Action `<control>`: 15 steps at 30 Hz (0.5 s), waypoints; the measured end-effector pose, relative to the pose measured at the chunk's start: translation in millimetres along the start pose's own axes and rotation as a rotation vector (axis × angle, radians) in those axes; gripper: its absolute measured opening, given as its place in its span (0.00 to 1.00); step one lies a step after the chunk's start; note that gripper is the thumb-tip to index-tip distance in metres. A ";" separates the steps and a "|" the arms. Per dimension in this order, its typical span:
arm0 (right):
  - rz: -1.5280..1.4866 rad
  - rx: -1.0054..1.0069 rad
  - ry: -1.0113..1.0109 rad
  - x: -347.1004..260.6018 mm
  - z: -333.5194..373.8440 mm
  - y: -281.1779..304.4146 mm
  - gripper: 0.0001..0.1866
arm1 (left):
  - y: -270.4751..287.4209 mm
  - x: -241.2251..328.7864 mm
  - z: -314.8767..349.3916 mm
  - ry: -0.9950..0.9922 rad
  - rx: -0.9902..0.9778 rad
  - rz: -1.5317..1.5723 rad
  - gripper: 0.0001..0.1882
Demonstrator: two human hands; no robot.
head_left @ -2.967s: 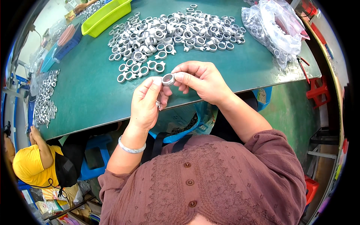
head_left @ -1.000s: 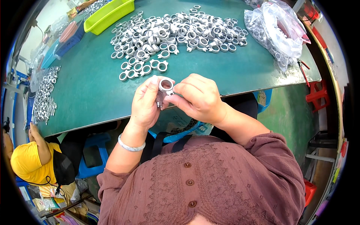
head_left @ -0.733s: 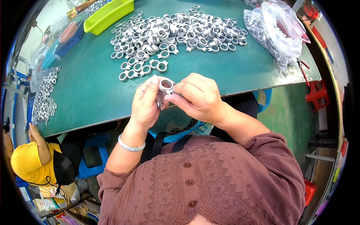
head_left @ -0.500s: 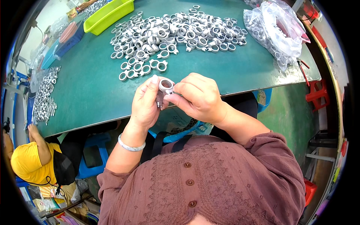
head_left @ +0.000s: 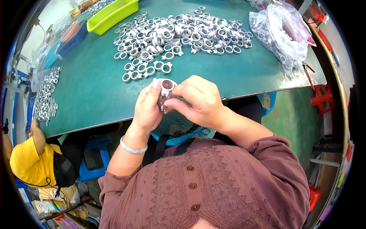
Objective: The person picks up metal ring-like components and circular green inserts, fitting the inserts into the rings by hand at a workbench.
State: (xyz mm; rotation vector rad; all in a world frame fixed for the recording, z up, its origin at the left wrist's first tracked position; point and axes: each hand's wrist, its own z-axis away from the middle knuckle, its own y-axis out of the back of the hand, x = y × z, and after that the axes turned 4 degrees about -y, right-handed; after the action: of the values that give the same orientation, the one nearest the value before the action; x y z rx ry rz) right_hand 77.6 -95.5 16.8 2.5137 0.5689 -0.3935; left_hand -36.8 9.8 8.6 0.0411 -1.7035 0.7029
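My left hand (head_left: 148, 105) grips a silvery metal ring clamp (head_left: 167, 91) at the table's front edge, its thumb pressed along the side. Below the upper ring, a second, smaller ring part shows between my fingers, partly hidden. From the right, my right hand (head_left: 200, 100) has its thumb and bent forefinger on the lower part of the clamp; what lies under those fingertips is hidden. Just beyond my hands, several similar ring clamps (head_left: 150, 71) lie loose on the green table (head_left: 213, 72), in front of a large heap of them (head_left: 175, 32).
A lime-green basket (head_left: 112, 17) stands at the back left, a clear plastic bag (head_left: 282, 34) of parts at the right. Red-handled pliers (head_left: 309, 74) lie by the right edge. A person in yellow (head_left: 32, 162) sits left by more parts (head_left: 47, 95). A blue-lined container (head_left: 179, 131) is below my hands.
The clamp has turned in my left hand, so its lower ring shows more. My right thumb and forefinger have shifted down along it. The person at left has moved an arm slightly.
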 end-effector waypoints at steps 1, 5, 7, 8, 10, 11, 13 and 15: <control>-0.056 0.003 -0.045 2.1 0.4 1.2 0.12 | 1.9 -1.0 -0.3 0.016 0.001 0.023 0.23; -0.220 0.009 -0.244 5.5 -2.5 6.7 0.16 | 2.4 -1.5 -1.0 0.020 -0.012 0.029 0.24; -0.231 -0.040 -0.292 5.3 -3.4 10.7 0.17 | 4.3 -2.3 -0.8 0.019 -0.010 0.032 0.24; -0.284 -0.100 -0.320 6.6 -3.1 11.4 0.17 | 5.4 -2.8 -0.9 0.018 -0.009 0.033 0.24; -0.337 -0.161 -0.346 8.3 -2.3 10.3 0.18 | 6.9 -2.9 -0.9 0.002 -0.052 0.009 0.25; -0.381 -0.159 -0.366 9.5 -0.9 8.4 0.18 | 6.5 -2.5 -0.6 0.002 -0.052 0.009 0.25; -0.424 -0.158 -0.387 11.3 0.5 6.4 0.17 | 5.8 -2.3 -0.3 -0.014 -0.082 -0.002 0.25; -0.450 -0.155 -0.386 12.2 0.7 5.6 0.16 | 6.1 -2.3 0.0 -0.008 -0.075 -0.024 0.26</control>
State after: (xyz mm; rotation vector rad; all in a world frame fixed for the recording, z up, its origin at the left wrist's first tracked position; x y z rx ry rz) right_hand 90.8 -96.3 14.0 2.0718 0.9619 -0.9359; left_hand -38.6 13.9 3.8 0.0122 -1.7328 0.6210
